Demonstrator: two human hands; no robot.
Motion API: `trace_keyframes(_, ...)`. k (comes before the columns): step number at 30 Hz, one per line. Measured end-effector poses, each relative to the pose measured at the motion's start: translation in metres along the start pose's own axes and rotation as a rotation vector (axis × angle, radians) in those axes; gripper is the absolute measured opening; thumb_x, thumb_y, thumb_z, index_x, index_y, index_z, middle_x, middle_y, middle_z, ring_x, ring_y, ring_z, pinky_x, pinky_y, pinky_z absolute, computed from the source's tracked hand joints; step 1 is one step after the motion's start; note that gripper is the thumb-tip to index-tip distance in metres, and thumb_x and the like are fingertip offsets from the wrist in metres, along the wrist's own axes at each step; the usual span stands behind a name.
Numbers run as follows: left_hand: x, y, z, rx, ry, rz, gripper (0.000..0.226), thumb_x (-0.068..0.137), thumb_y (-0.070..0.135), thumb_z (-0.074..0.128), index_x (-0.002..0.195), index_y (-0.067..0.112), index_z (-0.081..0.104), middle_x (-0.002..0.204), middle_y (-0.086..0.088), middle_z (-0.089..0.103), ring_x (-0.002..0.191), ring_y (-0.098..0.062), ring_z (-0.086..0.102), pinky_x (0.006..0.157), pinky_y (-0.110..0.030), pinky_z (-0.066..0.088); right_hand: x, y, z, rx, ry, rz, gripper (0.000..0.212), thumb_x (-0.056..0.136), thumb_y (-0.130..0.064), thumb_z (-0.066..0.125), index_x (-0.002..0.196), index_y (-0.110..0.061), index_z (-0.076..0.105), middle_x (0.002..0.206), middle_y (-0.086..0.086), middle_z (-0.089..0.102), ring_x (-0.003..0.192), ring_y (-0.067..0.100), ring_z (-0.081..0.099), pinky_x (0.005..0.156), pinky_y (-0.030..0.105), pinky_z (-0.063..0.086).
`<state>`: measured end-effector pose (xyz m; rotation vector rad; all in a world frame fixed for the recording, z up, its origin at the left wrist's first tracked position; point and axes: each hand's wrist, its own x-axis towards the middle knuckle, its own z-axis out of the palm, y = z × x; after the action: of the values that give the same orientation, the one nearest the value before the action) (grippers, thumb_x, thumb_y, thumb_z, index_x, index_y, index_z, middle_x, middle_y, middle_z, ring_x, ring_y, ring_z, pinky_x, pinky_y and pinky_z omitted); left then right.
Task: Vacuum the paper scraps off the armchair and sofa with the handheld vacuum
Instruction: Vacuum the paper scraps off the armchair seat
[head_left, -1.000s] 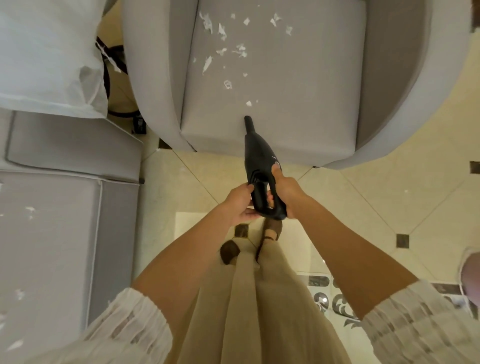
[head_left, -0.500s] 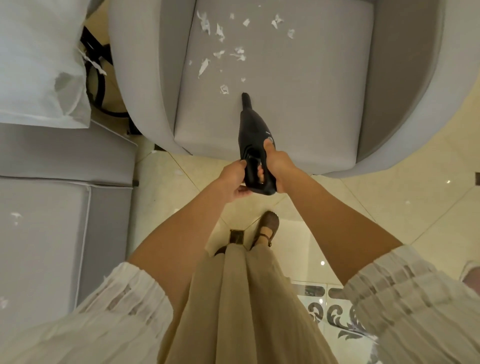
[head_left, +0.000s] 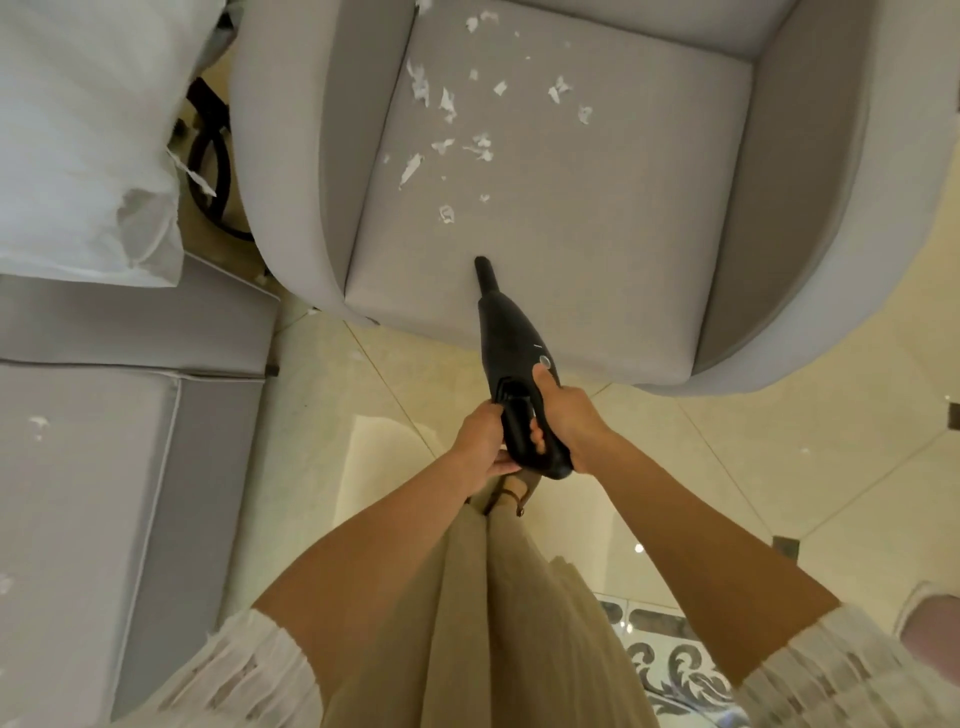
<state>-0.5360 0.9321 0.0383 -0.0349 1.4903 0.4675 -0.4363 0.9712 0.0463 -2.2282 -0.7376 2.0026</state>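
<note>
Black plastic forms the body of the handheld vacuum (head_left: 511, 343), which both hands hold out over the front edge of the armchair (head_left: 291, 156). The right hand (head_left: 566, 421) wraps round the looped handle at the rear, fingers curled through the opening and thumb laid forward along the top, its tip just short of the round button. The left hand (head_left: 480, 441) clasps the left side of the same handle, fingers curled against it from below. The narrow nozzle points away from the person and angles down onto the grey seat cushion (head_left: 597, 234), its tip at or just above the fabric near the cushion's front; whether it touches cannot be told.

White paper scraps (head_left: 447, 104) lie scattered over the back left part of the seat cushion, beyond the nozzle. The nearest one, a small crumpled scrap (head_left: 447, 213), sits near the tip but apart from it, a little to its left. The right half of the cushion shows plain grey fabric.

To the left stands the grey sofa (head_left: 93, 467), with a few small scraps on its seat (head_left: 37, 423) and a white cushion (head_left: 78, 130) at its far end. Cream floor tiles (head_left: 779, 467) run beneath, and a beige skirt (head_left: 467, 623) hangs between the person's forearms.
</note>
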Motion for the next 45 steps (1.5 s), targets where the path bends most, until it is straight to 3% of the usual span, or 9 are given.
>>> trace_keyframes(6, 0.016, 0.026, 0.000, -0.187, 0.060, 0.006, 0.030, 0.105, 0.032, 0.034, 0.101, 0.016, 0.060, 0.079, -0.006, 0.068, 0.072, -0.018, 0.064, 0.056, -0.027, 0.057, 0.023, -0.039, 0.006, -0.091, -0.058, -0.027, 0.061, 0.097, -0.059, 0.036, 0.078, -0.006, 0.059, 0.054, 0.006, 0.055, 0.044, 0.019, 0.050, 0.054, 0.029, 0.045)
trace_keyframes(10, 0.033, 0.048, -0.010, -0.120, 0.133, 0.100, 0.031, 0.104, 0.034, 0.033, 0.107, 0.021, 0.061, 0.102, -0.009, 0.070, 0.093, -0.023, 0.067, 0.080, -0.038, 0.058, 0.038, -0.070, 0.021, -0.138, -0.094, -0.036, 0.060, 0.097, -0.059, 0.036, 0.086, -0.004, 0.058, 0.055, 0.006, 0.054, 0.043, 0.018, 0.049, 0.052, 0.028, 0.046)
trace_keyframes(12, 0.038, 0.058, -0.015, -0.134, 0.162, 0.136, 0.033, 0.104, 0.037, 0.032, 0.105, 0.023, 0.062, 0.099, -0.007, 0.071, 0.096, -0.023, 0.067, 0.088, -0.041, 0.056, 0.041, -0.085, 0.029, -0.143, -0.108, -0.033, 0.059, 0.098, -0.058, 0.036, 0.092, -0.004, 0.058, 0.057, 0.005, 0.054, 0.042, 0.017, 0.049, 0.049, 0.025, 0.046)
trace_keyframes(17, 0.040, 0.079, -0.023, -0.189, 0.201, 0.159, 0.034, 0.105, 0.040, 0.033, 0.099, 0.023, 0.062, 0.091, -0.002, 0.071, 0.090, -0.021, 0.067, 0.074, -0.033, 0.058, 0.041, -0.112, 0.040, -0.117, -0.146, -0.033, 0.058, 0.098, -0.057, 0.037, 0.107, -0.004, 0.059, 0.065, 0.005, 0.054, 0.041, 0.013, 0.049, 0.042, 0.018, 0.045)
trace_keyframes(22, 0.032, 0.075, -0.013, -0.152, 0.174, 0.128, 0.030, 0.104, 0.039, 0.034, 0.105, 0.022, 0.058, 0.108, -0.008, 0.068, 0.101, -0.026, 0.065, 0.080, -0.036, 0.057, 0.036, -0.105, 0.022, -0.098, -0.137, -0.009, 0.059, 0.097, -0.061, 0.036, 0.096, -0.006, 0.057, 0.059, 0.003, 0.052, 0.040, 0.013, 0.047, 0.042, 0.021, 0.044)
trace_keyframes(31, 0.019, 0.060, 0.032, 0.012, 0.079, 0.050, 0.031, 0.105, 0.033, 0.033, 0.102, 0.018, 0.060, 0.093, -0.008, 0.069, 0.086, -0.023, 0.066, 0.066, -0.032, 0.055, 0.027, -0.059, -0.027, 0.044, 0.021, 0.045, 0.065, 0.096, -0.064, 0.032, 0.086, -0.006, 0.058, 0.058, 0.006, 0.053, 0.046, 0.018, 0.049, 0.055, 0.029, 0.047)
trace_keyframes(37, 0.022, 0.091, 0.047, 0.142, 0.094, 0.070, 0.028, 0.103, 0.033, 0.038, 0.107, 0.017, 0.061, 0.103, -0.010, 0.070, 0.095, -0.026, 0.066, 0.085, -0.040, 0.057, 0.033, -0.083, -0.039, 0.178, 0.040, 0.062, 0.061, 0.098, -0.059, 0.034, 0.094, -0.005, 0.060, 0.058, 0.005, 0.053, 0.044, 0.016, 0.048, 0.049, 0.025, 0.045)
trace_keyframes(42, 0.035, 0.141, 0.045, 0.192, 0.120, 0.092, 0.030, 0.103, 0.037, 0.038, 0.095, 0.017, 0.059, 0.091, -0.007, 0.069, 0.085, -0.022, 0.065, 0.082, -0.036, 0.057, 0.039, -0.131, -0.032, 0.310, 0.043, 0.074, 0.057, 0.098, -0.057, 0.037, 0.107, -0.006, 0.060, 0.064, 0.004, 0.055, 0.041, 0.013, 0.047, 0.039, 0.017, 0.042)
trace_keyframes(45, 0.040, 0.165, 0.045, 0.252, 0.123, 0.116, 0.032, 0.104, 0.040, 0.037, 0.094, 0.019, 0.059, 0.104, -0.010, 0.068, 0.097, -0.026, 0.065, 0.092, -0.040, 0.054, 0.042, -0.153, -0.032, 0.379, 0.046, 0.082, 0.058, 0.098, -0.057, 0.038, 0.112, -0.006, 0.059, 0.064, 0.005, 0.055, 0.041, 0.014, 0.047, 0.038, 0.017, 0.041)
